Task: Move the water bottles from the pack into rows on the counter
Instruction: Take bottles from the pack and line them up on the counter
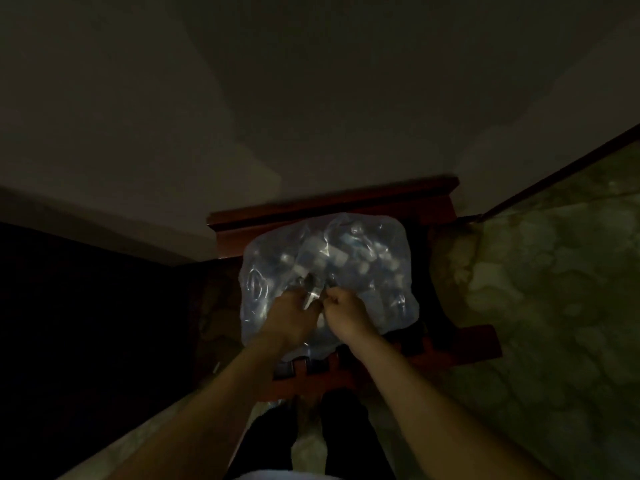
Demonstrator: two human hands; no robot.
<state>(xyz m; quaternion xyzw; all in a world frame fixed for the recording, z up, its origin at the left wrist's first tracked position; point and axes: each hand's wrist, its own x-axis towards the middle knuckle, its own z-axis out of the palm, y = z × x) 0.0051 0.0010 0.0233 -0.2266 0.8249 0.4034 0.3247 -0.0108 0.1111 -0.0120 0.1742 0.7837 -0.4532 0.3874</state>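
Nearest, at the bottom edge, two dark-clad legs standing on pale patterned floor, with two bare forearms reaching forward and down from the lower corners. Further out, left hand and right hand close together over the near middle of the pack, each with fingers curled and pinching the clear plastic wrap, a shiny bunched fold of it pulled up between them. Just beyond, the pack itself: a shrink-wrapped bundle of water bottles, pale caps dimly visible through the film, exact count impossible to tell in the low light. Under it a reddish-brown wooden stand, slatted at the near edge, with a raised wooden rail at the far side, pack resting squarely on top. Left of the stand, a dark surface lost in shadow. Farthest off, a plain pale wall rising behind the rail, and a dark baseboard line running up the right side
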